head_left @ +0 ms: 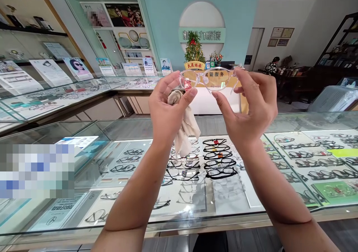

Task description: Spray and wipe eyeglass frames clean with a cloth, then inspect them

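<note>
A pair of clear-framed eyeglasses (201, 75) is raised in front of me above the glass counter, held between both hands. My left hand (170, 103) pinches the left lens rim between thumb and fingers. A beige cloth (186, 131) also hangs from this hand, its lower end dangling over the counter. My right hand (251, 103) has its fingers closed at the right hinge and temple, the thumb just under the right lens. A small red tag (187, 84) shows at the left lens.
Below my forearms lies a glass display case (179, 216) with rows of black eyeglass frames (219, 158). More display cases (50, 95) with standing cards line the left side. Across the shop stand a potted plant (194, 52) and a seated person (272, 66).
</note>
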Tool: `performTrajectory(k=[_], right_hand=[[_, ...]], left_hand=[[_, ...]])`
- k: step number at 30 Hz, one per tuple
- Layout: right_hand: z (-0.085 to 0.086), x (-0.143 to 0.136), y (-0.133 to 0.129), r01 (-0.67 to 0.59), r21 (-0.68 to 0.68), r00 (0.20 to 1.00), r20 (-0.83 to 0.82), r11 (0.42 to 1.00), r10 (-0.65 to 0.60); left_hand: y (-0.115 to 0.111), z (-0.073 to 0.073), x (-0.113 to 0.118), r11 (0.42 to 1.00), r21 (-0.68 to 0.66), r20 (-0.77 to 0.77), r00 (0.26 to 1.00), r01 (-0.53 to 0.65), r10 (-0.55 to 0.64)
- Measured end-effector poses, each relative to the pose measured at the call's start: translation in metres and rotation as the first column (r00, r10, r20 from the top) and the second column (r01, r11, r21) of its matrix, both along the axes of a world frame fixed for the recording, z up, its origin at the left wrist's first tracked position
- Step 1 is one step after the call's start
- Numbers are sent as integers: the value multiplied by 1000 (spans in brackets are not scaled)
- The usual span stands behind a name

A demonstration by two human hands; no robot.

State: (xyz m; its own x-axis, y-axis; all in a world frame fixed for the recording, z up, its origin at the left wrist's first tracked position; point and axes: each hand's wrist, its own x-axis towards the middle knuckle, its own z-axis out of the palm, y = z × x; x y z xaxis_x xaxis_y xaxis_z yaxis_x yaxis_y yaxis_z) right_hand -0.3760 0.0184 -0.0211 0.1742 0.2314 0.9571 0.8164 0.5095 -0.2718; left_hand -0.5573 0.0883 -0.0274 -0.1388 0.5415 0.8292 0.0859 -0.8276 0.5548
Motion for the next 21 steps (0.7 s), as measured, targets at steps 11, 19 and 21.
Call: performTrajectory(k=[11, 19, 21], right_hand=[[-6, 14, 13, -219, -89, 975, -43, 972, 216], [-7, 14, 15, -411, -113, 906, -161, 904, 392], [-5, 14, 14, -443, -87, 886, -197, 893, 420]], left_hand=[[-9, -1, 9, 952, 236, 172, 973, -195, 156], [-9, -6, 7, 945, 259, 178, 972, -198, 155], [-9, -5, 8, 930, 284, 192, 964, -234, 184]])
